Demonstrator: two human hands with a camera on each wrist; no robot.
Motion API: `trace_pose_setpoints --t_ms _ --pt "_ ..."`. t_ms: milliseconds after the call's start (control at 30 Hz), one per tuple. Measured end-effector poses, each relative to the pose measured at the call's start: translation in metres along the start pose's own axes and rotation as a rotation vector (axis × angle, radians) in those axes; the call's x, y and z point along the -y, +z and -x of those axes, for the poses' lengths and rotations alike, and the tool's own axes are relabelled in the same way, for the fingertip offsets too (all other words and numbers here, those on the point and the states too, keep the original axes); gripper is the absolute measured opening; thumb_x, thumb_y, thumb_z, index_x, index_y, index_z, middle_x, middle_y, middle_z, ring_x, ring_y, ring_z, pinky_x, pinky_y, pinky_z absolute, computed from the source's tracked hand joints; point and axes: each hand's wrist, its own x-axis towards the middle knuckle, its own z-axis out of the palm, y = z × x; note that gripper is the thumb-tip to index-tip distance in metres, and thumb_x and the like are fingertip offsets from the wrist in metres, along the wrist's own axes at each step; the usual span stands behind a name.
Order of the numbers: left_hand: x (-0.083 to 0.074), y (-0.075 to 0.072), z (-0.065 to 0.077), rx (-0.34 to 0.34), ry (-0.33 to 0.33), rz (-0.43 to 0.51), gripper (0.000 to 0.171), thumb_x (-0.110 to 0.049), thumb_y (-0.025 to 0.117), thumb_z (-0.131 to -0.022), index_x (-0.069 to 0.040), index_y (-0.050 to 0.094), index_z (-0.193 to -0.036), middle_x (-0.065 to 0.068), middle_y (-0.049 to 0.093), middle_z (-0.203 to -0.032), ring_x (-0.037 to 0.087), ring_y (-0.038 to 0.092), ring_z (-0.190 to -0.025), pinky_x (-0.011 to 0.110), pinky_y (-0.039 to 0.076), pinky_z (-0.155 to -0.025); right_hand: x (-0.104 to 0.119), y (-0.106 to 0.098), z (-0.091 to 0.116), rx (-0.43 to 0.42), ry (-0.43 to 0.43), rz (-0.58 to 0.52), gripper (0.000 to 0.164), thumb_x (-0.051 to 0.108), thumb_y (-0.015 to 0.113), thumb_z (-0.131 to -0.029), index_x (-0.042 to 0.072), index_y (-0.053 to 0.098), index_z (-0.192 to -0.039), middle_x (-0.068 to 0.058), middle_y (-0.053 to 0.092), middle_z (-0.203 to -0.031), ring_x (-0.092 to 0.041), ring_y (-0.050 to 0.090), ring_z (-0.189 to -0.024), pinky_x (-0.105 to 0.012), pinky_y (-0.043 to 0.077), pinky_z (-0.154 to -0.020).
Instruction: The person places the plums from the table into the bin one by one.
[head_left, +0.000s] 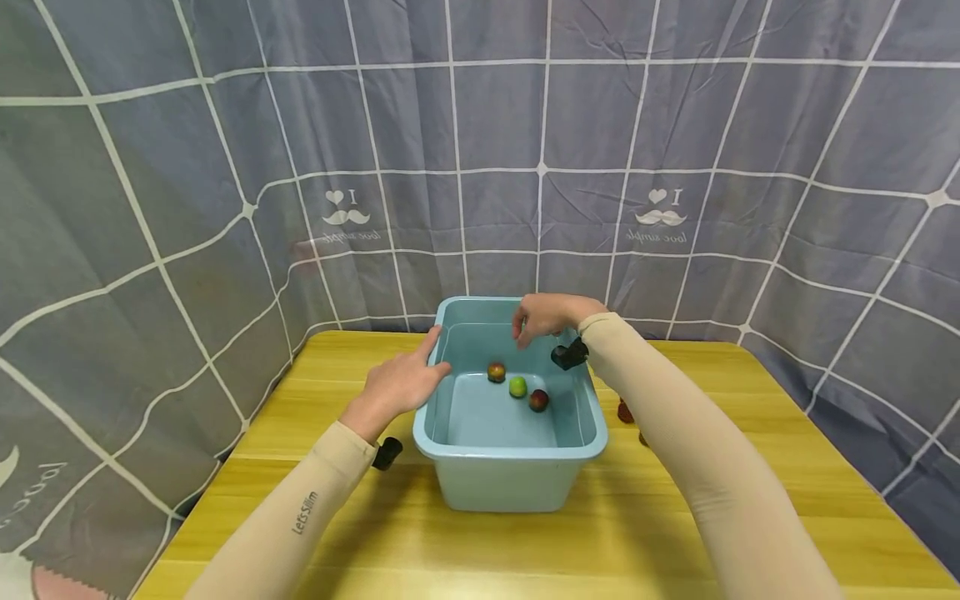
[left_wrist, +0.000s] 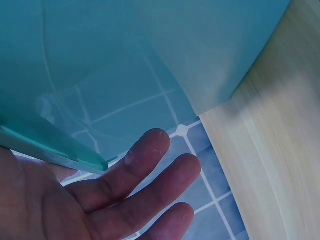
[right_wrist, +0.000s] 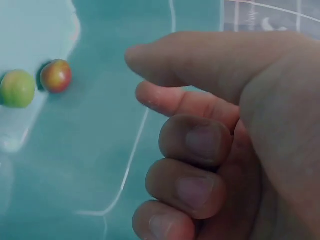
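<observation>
A light blue plastic tub [head_left: 510, 452] stands on the wooden table. My left hand [head_left: 401, 379] holds its left rim, the thumb over the inner side and the fingers outside below the rim. Over the tub's far right part hovers my right hand [head_left: 547, 317], fingers loosely bent, nothing between thumb and forefinger in the right wrist view. On the tub's floor lie three small round fruits: a red-yellow one [head_left: 496, 372], a green one [head_left: 517, 387] and a dark red one [head_left: 538, 401]. The right wrist view shows the green fruit [right_wrist: 17, 88] and a red-yellow fruit [right_wrist: 56, 76].
Dark red things [head_left: 625, 412] lie on the table [head_left: 360, 550] right of the tub, partly hidden by my right sleeve [head_left: 697, 450]. A grey curtain [head_left: 495, 125] with white grid lines hangs behind and at both sides.
</observation>
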Motion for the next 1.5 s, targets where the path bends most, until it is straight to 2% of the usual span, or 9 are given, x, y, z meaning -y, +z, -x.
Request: trace_pose_setpoints --t_ms 100,200,367,533,900,1133,1367,1433,1500 --pt "0.000 -0.001 0.000 0.002 0.000 -0.003 0.074 -0.055 0.036 -0.099 -0.035 0.006 -0.163 0.015 0.065 -0.129 0.030 0.063 -0.087 0.040 0.043 -0.060 -0.006 -0.001 0.013 -0.043 -0.032 0.000 0.021 0.024 0.071 -0.093 0.015 0.073 -0.112 -0.006 0.067 -0.108 -0.014 0.047 -0.067 -0.030 0.043 -0.063" --pt "0.000 -0.001 0.000 0.008 0.001 0.001 0.074 -0.055 0.036 -0.099 -0.035 0.006 -0.163 0.015 0.067 -0.126 0.029 0.063 -0.087 0.040 0.043 -0.060 -0.012 0.000 0.025 -0.083 -0.080 0.002 0.023 0.023 0.071 -0.093 0.014 0.072 -0.113 -0.004 0.062 -0.086 -0.015 0.049 -0.075 -0.031 0.042 -0.070" --pt "0.001 -0.001 0.000 0.003 -0.005 -0.001 0.073 -0.054 0.035 -0.099 -0.035 0.005 -0.163 0.016 0.066 -0.126 0.030 0.064 -0.092 0.040 0.043 -0.062 -0.020 0.003 0.044 -0.167 -0.158 -0.041 0.022 0.020 0.071 -0.093 0.011 0.073 -0.112 0.000 0.046 -0.067 -0.015 0.040 -0.063 -0.031 0.036 -0.063" --pt "0.001 -0.001 0.000 0.003 0.003 -0.005 0.073 -0.054 0.035 -0.099 -0.035 0.005 -0.163 0.016 0.066 -0.127 0.030 0.064 -0.094 0.040 0.043 -0.062 -0.029 0.009 0.066 -0.240 -0.194 -0.078 0.021 0.018 0.069 -0.094 0.011 0.072 -0.114 0.000 0.047 -0.063 -0.014 0.040 -0.058 -0.030 0.037 -0.061" --pt "0.001 -0.001 0.001 -0.005 0.011 0.005 0.073 -0.054 0.035 -0.099 -0.035 0.006 -0.163 0.016 0.067 -0.125 0.031 0.064 -0.099 0.040 0.043 -0.062 -0.055 0.031 0.109 -0.387 -0.154 -0.233 0.031 0.023 0.064 -0.099 0.009 0.068 -0.126 0.001 0.043 -0.064 -0.014 0.038 -0.057 -0.031 0.039 -0.061" --pt "0.003 0.001 0.000 -0.002 0.008 0.010 0.073 -0.054 0.034 -0.099 -0.034 0.006 -0.163 0.016 0.066 -0.127 0.031 0.064 -0.098 0.041 0.043 -0.063 -0.068 0.048 0.126 -0.488 -0.144 -0.300 0.025 0.021 0.064 -0.099 0.014 0.067 -0.123 -0.004 0.049 -0.071 -0.015 0.041 -0.056 -0.030 0.038 -0.056" --pt "0.002 0.000 -0.002 0.014 0.009 0.037 0.073 -0.055 0.034 -0.099 -0.035 0.005 -0.163 0.009 0.066 -0.093 0.028 0.061 -0.083 0.040 0.042 -0.061 -0.081 0.066 0.141 -0.558 -0.177 -0.378 0.025 0.020 0.064 -0.099 0.014 0.066 -0.123 -0.006 0.049 -0.071 -0.015 0.043 -0.052 -0.029 0.041 -0.052" --pt "0.002 0.000 -0.002 0.015 0.011 0.039 0.074 -0.054 0.034 -0.099 -0.035 0.004 -0.163 0.009 0.064 -0.090 0.028 0.061 -0.083 0.040 0.042 -0.060 -0.084 0.070 0.145 -0.564 -0.179 -0.404 0.026 0.020 0.064 -0.099 0.013 0.066 -0.124 -0.005 0.048 -0.069 -0.015 0.047 -0.051 -0.029 0.041 -0.048" --pt "0.003 -0.001 -0.002 0.010 0.012 0.033 0.073 -0.054 0.034 -0.099 -0.034 0.005 -0.163 0.010 0.067 -0.098 0.028 0.062 -0.088 0.040 0.042 -0.061 -0.087 0.075 0.148 -0.566 -0.170 -0.438 0.027 0.021 0.064 -0.099 0.014 0.065 -0.125 -0.004 0.048 -0.068 -0.014 0.045 -0.049 -0.029 0.039 -0.043"
